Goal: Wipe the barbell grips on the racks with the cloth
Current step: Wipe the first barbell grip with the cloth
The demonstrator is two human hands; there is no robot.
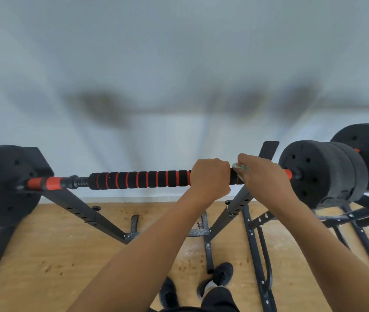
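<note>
A barbell with a black foam grip ringed in red [138,179] lies across a black rack [82,210] in front of me. My left hand [210,176] grips the foam near its right end. Just to its right, my right hand [264,174] holds a pale greenish cloth [241,167] wrapped round the bar, and only a small fold of it shows between my two hands. Black weight plates sit on the bar's left end [1,185] and right end [321,172].
A white wall rises close behind the bar. A second plate stack [368,152] and another black stand [359,219] are at the right. The rack's base bars [203,233] cross the wooden floor, and my shoes [219,275] stand beside them.
</note>
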